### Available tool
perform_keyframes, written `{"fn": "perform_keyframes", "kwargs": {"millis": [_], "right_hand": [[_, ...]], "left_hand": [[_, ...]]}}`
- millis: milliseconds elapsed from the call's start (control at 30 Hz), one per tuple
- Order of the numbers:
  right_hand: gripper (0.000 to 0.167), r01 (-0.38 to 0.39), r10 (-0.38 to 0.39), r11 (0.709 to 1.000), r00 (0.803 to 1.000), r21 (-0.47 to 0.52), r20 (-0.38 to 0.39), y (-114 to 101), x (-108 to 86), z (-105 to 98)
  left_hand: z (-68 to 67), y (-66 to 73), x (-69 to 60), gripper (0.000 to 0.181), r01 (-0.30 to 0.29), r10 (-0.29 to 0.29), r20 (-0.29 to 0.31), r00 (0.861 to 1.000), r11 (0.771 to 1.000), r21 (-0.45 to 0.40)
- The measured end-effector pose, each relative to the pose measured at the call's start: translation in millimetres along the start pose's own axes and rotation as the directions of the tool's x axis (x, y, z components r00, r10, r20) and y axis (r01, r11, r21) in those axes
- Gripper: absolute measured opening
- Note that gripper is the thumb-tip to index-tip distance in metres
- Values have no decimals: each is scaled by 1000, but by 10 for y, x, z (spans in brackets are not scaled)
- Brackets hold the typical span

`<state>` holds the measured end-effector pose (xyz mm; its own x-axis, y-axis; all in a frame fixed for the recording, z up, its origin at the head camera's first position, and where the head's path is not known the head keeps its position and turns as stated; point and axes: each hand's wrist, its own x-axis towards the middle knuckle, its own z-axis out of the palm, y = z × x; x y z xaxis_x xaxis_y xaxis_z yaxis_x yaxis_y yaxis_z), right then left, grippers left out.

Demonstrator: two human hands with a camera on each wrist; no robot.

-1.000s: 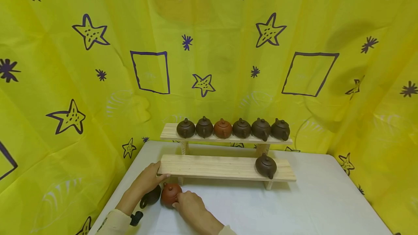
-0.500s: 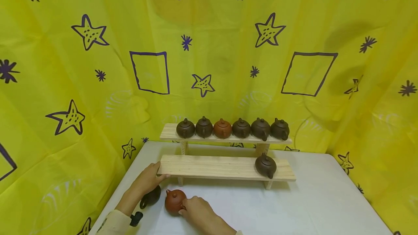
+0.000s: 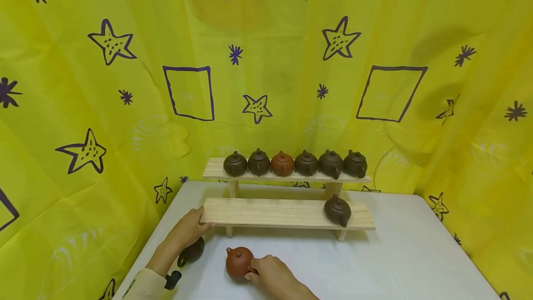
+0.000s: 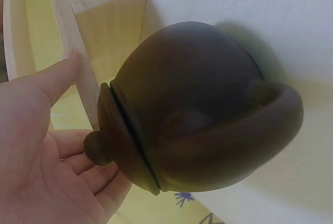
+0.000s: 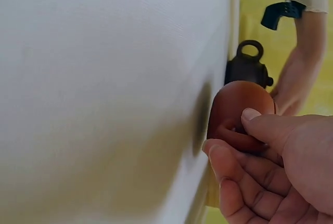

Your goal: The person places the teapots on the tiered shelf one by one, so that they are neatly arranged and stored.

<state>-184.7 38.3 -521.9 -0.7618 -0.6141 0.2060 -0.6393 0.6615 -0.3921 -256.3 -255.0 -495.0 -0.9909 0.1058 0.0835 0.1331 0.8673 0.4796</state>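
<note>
My right hand [image 3: 276,274] pinches the handle of a reddish-brown teapot [image 3: 238,263] between thumb and fingers, in front of the shelf. In the right wrist view this teapot [image 5: 242,101] appears held just off the cloth, its shadow beside it. At the left end of the lower wooden shelf [image 3: 266,212], my left hand [image 3: 187,228] grips the corner, thumb on the front edge. A dark brown teapot [image 4: 192,104] stands on the table beside that hand, its lid knob close to the fingers; in the head view the forearm partly hides it.
Several dark teapots and one reddish teapot [image 3: 282,165] line the upper shelf [image 3: 214,168]. A dark teapot [image 3: 337,210] sits near the lower shelf's right end. A white cloth covers the table [image 3: 399,253]; a yellow patterned curtain [image 3: 291,36] hangs behind and at the sides.
My right hand has carried the reddish teapot rightward and toward me, away from the dark teapot it was next to. My left hand stays at the shelf corner.
</note>
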Motion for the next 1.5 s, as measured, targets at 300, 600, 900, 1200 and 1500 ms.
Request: {"fn": "perform_keyframes", "kwargs": {"millis": [300, 600, 900, 1200, 1500], "right_hand": [[24, -13, 18, 996, 998, 86, -60, 115, -22, -286], [27, -101, 126, 986, 972, 135, -198, 311, 66, -607], [38, -259, 271, 963, 911, 81, -309, 576, 131, -812], [42, -334, 319, 942, 878, 19, -356, 789, 139, -936], [43, -410, 399, 911, 858, 39, -323, 886, 133, -987]], "left_hand": [[1, -9, 0, 77, 22, -22, 19, 1000, 1000, -8], [9, 0, 4, 76, 29, -28, 24, 999, 999, -15], [25, -7, 14, 75, 17, -17, 13, 1000, 1000, -4], [3, 7, 5, 75, 15, -15, 7, 1000, 1000, -22], [0, 18, 2, 75, 8, -8, 9, 1000, 1000, -20]]}}
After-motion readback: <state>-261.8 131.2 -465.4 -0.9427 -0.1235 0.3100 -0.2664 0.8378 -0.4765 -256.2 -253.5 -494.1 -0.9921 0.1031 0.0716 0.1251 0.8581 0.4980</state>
